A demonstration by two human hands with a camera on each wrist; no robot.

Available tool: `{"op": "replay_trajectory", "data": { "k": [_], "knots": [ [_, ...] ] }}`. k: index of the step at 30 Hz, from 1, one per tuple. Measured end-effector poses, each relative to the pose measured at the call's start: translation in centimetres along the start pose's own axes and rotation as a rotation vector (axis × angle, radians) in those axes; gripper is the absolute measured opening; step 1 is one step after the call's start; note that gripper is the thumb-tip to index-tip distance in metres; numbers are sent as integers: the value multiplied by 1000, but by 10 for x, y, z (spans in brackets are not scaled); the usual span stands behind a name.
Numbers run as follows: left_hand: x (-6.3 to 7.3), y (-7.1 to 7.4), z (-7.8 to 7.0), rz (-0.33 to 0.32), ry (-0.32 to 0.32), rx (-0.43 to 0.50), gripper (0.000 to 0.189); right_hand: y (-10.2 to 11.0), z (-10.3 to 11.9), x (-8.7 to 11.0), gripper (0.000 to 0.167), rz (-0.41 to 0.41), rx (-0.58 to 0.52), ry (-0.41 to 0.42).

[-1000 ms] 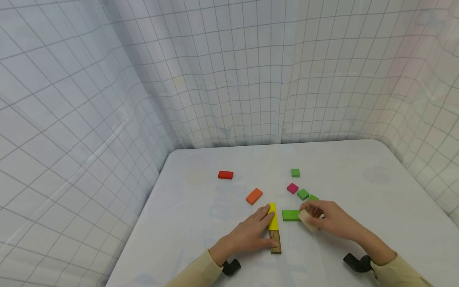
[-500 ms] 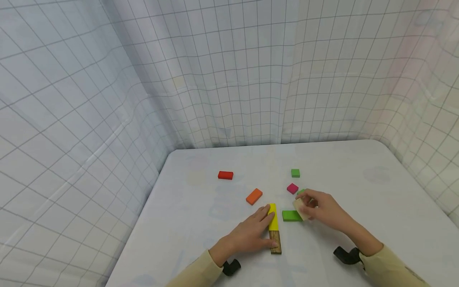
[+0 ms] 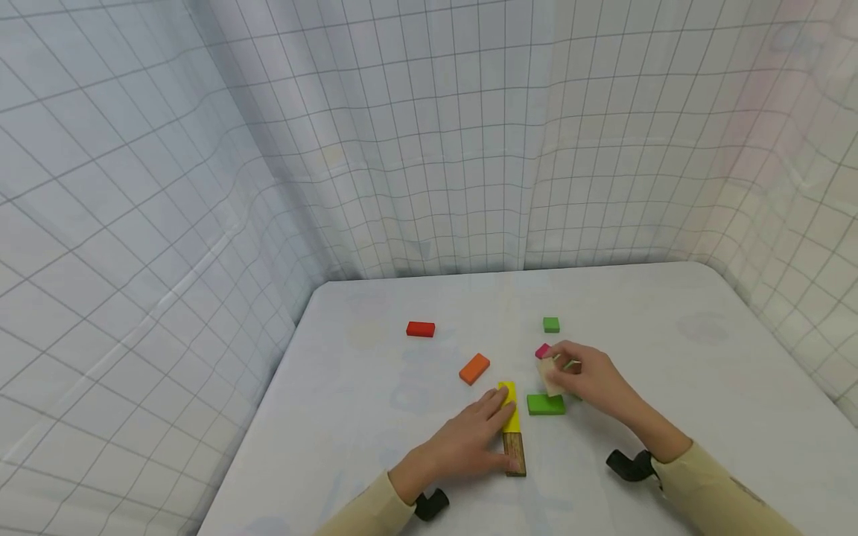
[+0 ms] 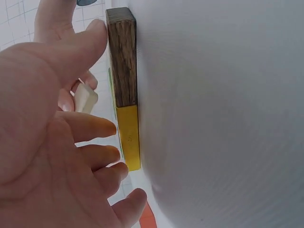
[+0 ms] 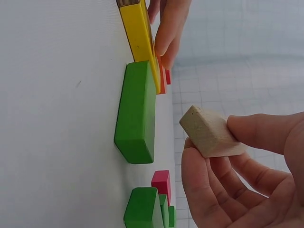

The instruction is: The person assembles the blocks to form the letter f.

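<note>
My left hand (image 3: 462, 443) lies over a yellow block (image 4: 128, 135) and a dark brown wooden block (image 4: 122, 61), which stand end to end. Its fingers touch the yellow one and its thumb the brown one. Between thumb and fingers my right hand (image 3: 596, 380) pinches a pale wooden block (image 5: 211, 135), tilted and held above the table. Just below it a longer green block (image 3: 546, 405) lies crosswise, right of the yellow block. Small green blocks (image 5: 141, 209) are partly hidden behind the right hand in the head view.
A pink block (image 5: 160, 183) and a small green cube (image 3: 551, 324) lie beyond the right hand. Farther left are an orange block (image 3: 474, 369) and a red block (image 3: 421, 329). Gridded white curtains (image 3: 442, 149) enclose the white table (image 3: 322, 417) at the back and sides.
My right hand has moved left and away from me with the pale block, uncovering the whole green block beneath. My left hand stays on the yellow and brown blocks.
</note>
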State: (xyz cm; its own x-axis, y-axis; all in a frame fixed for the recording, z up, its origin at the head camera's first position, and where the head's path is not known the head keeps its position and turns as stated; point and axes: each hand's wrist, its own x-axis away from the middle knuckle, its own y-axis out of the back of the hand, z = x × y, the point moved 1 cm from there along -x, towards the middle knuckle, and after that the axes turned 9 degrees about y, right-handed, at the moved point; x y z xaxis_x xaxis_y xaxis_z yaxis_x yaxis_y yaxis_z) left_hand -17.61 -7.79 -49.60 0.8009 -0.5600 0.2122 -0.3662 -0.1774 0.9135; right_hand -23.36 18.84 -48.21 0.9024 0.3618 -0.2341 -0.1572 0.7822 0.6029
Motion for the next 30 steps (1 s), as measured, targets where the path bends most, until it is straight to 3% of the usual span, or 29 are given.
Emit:
{"op": "replay_trajectory", "data": {
  "k": [18, 30],
  "knots": [
    [2, -3, 1, 16, -36, -12, 92, -28, -1, -34, 29, -35, -106, -15],
    [-1, -5, 2, 22, -12, -2, 93, -43, -3, -52, 29, -16, -74, -44]
  ]
}}
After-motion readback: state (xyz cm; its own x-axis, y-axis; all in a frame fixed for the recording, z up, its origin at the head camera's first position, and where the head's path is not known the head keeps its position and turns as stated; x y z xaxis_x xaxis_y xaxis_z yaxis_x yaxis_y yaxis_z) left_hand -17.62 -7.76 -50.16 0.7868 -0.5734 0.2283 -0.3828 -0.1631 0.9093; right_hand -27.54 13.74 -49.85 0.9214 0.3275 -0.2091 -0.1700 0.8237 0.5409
